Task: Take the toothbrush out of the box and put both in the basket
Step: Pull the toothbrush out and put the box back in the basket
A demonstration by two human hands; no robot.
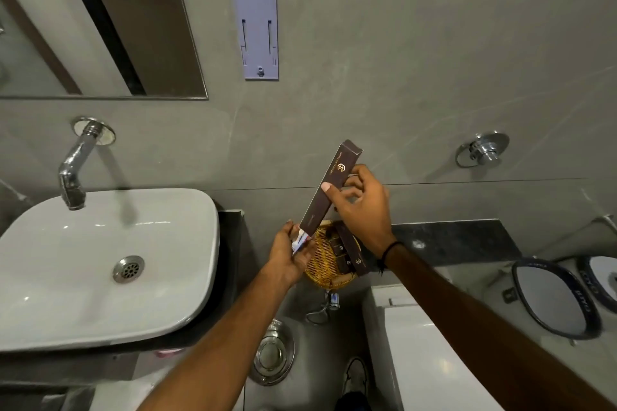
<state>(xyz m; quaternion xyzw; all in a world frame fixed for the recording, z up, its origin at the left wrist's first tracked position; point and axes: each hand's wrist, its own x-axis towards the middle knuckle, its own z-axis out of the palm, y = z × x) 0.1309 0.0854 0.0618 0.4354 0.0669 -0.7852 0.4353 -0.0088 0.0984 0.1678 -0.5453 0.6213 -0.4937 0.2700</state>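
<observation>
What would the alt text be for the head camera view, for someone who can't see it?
Over a bathroom counter, the right hand holds a slim dark box tilted, while the left hand pulls a toothbrush from its lower end. Below them sits a wicker basket holding similar dark boxes, with a white sink to the left.

Long dark-brown box (329, 188) with gold logo, held tilted in the air, closed end up toward the wall, open end down-left. White-and-blue wrapped toothbrush (299, 241) sticking partway out of that lower end. Round woven wicker basket (322, 264) below on the dark counter between sink and toilet, already holding a few similar dark-brown boxes.
</observation>
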